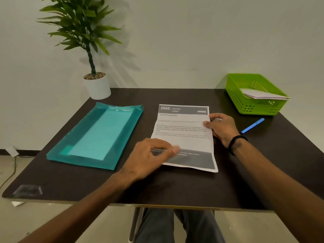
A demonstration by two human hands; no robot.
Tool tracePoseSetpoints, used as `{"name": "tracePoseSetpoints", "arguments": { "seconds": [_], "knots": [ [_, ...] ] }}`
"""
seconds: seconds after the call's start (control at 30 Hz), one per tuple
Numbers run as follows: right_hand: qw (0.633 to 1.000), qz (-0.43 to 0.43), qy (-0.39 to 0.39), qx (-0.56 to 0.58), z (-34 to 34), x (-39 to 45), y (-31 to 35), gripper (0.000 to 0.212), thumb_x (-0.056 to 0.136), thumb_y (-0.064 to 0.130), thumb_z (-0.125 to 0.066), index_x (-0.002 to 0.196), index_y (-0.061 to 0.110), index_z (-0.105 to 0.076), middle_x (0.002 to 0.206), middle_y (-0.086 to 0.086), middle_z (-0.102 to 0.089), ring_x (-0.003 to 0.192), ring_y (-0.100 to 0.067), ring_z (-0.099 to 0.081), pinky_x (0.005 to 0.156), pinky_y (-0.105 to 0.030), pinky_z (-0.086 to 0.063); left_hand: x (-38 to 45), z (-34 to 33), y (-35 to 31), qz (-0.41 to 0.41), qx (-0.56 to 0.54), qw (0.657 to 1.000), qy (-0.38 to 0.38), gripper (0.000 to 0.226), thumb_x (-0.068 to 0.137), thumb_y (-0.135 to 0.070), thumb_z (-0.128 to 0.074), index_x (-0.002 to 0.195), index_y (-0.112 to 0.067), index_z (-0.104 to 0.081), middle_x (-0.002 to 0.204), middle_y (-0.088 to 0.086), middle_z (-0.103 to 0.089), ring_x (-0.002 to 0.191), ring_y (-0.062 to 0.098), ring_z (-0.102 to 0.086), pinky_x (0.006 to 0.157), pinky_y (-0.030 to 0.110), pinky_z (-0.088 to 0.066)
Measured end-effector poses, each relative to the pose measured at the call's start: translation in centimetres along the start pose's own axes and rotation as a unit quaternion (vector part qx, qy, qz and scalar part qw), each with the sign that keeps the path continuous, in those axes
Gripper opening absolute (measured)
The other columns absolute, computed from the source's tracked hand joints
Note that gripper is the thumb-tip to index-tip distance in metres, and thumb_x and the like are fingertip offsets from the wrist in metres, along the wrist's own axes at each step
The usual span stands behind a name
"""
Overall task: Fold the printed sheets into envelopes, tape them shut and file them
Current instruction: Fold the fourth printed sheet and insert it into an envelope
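A printed sheet (184,134) headed "2666 KITCHEN" lies flat near the middle of the dark table (157,188). My left hand (149,156) rests on its lower left corner with the fingers laid across the paper. My right hand (220,128) holds the sheet's right edge, thumb on top of the paper and fingers curled at the edge. A teal translucent file folder (98,135) with paper inside lies to the left of the sheet. A green plastic basket (254,95) at the back right holds folded white papers (263,95).
A blue pen (252,126) lies on the table right of my right hand, in front of the basket. A potted plant (96,85) stands at the table's back left corner. A small piece of clear tape (28,190) sits at the front left corner.
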State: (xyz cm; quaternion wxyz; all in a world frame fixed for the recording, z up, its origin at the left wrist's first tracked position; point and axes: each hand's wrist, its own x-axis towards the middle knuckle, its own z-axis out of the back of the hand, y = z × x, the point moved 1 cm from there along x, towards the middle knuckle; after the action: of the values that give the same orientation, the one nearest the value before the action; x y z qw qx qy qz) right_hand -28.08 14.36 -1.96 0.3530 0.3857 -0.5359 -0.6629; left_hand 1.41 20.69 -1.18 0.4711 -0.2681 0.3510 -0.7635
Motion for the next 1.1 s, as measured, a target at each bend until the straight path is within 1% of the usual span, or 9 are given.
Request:
{"name": "tracePoseSetpoints", "arguments": {
  "seconds": [0.1, 0.2, 0.27, 0.33, 0.47, 0.57, 0.73, 0.97, 1.1],
  "knots": [
    [0.999, 0.016, -0.002, -0.035, -0.1, 0.4, 0.0, 0.041, 0.085, 0.0, -0.082, 0.122, 0.013, -0.069, 0.126, -0.007, -0.067, 0.106, -0.025, -0.07, 0.089, -0.042, -0.062, 3.5, 1.1, 1.6, 0.043, -0.056, 0.987, -0.145, 0.044, 0.097, -0.057, -0.06, 0.128, -0.029, -0.072, 0.125, -0.015, -0.07, 0.113, 0.003, -0.065, 0.089, 0.014, -0.048],
    [0.999, 0.036, 0.013, -0.033, -0.1, 0.8, 0.2, 0.043, 0.088, -0.001, -0.079, 0.126, 0.012, -0.066, 0.104, 0.002, -0.069, 0.09, -0.013, -0.07, 0.073, -0.03, -0.059, 7.5, 1.2, 3.4, 0.097, -0.088, 0.97, -0.206, 0.051, 0.1, -0.04, -0.065, 0.147, -0.022, -0.056, 0.14, -0.003, -0.063, 0.124, 0.012, -0.061, 0.106, 0.029, -0.049],
    [0.999, 0.034, 0.028, -0.012, 0.0, 1.2, 0.2, 0.047, 0.09, 0.0, -0.078, 0.132, 0.014, -0.062, 0.094, 0.006, -0.072, 0.086, -0.013, -0.074, 0.072, -0.032, -0.06, 10.0, 0.9, 3.8, 0.118, -0.126, 0.959, -0.226, 0.056, 0.1, -0.036, -0.066, 0.151, -0.019, -0.05, 0.142, 0.002, -0.062, 0.123, 0.013, -0.059, 0.105, 0.029, -0.048],
    [0.999, 0.037, 0.032, 0.012, 0.1, 1.9, -0.1, 0.049, 0.09, 0.003, -0.079, 0.133, 0.017, -0.061, 0.096, 0.003, -0.077, 0.088, -0.017, -0.077, 0.075, -0.038, -0.063, 12.2, 0.5, 4.0, 0.125, -0.168, 0.952, -0.223, 0.059, 0.099, -0.036, -0.067, 0.152, -0.018, -0.049, 0.141, 0.001, -0.063, 0.121, 0.012, -0.06, 0.102, 0.028, -0.049],
    [0.994, 0.071, 0.019, 0.081, 0.0, 2.9, -0.9, 0.047, 0.089, 0.003, -0.08, 0.131, 0.016, -0.063, 0.095, -0.006, -0.082, 0.09, -0.023, -0.08, 0.081, -0.044, -0.064, 15.2, 0.1, 4.7, 0.104, -0.219, 0.952, -0.185, 0.044, 0.097, -0.036, -0.071, 0.138, -0.021, -0.064, 0.122, -0.005, -0.075, 0.106, 0.013, -0.073, 0.095, 0.045, -0.06],
    [0.989, 0.092, 0.026, 0.115, -0.1, 3.1, -1.3, 0.046, 0.09, 0.002, -0.078, 0.131, 0.013, -0.063, 0.094, -0.005, -0.082, 0.092, -0.028, -0.079, 0.08, -0.043, -0.064, 15.5, 0.1, 5.0, 0.083, -0.236, 0.95, -0.185, 0.023, 0.1, -0.029, -0.068, 0.118, -0.016, -0.074, 0.107, -0.006, -0.079, 0.095, 0.012, -0.077, 0.092, 0.042, -0.062],
    [0.983, 0.086, 0.058, 0.151, -0.5, 3.8, -1.0, 0.043, 0.091, 0.007, -0.078, 0.131, 0.01, -0.063, 0.103, -0.01, -0.081, 0.098, -0.033, -0.078, 0.084, -0.047, -0.063, 15.3, 0.2, 4.6, 0.057, -0.291, 0.934, -0.201, 0.019, 0.102, -0.025, -0.065, 0.102, -0.009, -0.075, 0.099, -0.001, -0.081, 0.091, 0.018, -0.078, 0.087, 0.037, -0.063],
    [0.984, 0.086, 0.042, 0.148, -1.8, 4.4, -0.9, 0.031, 0.091, 0.018, -0.081, 0.117, 0.005, -0.071, 0.104, -0.01, -0.08, 0.093, -0.027, -0.078, 0.089, -0.048, -0.063, 14.7, 0.5, 4.0, 0.061, -0.356, 0.916, -0.174, 0.01, 0.101, -0.02, -0.066, 0.102, -0.014, -0.074, 0.104, 0.005, -0.08, 0.098, 0.029, -0.077, 0.093, 0.049, -0.061],
    [0.983, 0.082, 0.049, 0.159, -1.6, 4.5, -1.2, 0.022, 0.09, 0.018, -0.081, 0.108, 0.008, -0.073, 0.106, -0.016, -0.079, 0.094, -0.03, -0.076, 0.094, -0.052, -0.061, 14.8, 0.6, 4.2, 0.071, -0.368, 0.912, -0.169, 0.013, 0.101, -0.016, -0.065, 0.109, -0.013, -0.074, 0.108, 0.006, -0.079, 0.099, 0.028, -0.077, 0.091, 0.049, -0.061]
  ]
}}
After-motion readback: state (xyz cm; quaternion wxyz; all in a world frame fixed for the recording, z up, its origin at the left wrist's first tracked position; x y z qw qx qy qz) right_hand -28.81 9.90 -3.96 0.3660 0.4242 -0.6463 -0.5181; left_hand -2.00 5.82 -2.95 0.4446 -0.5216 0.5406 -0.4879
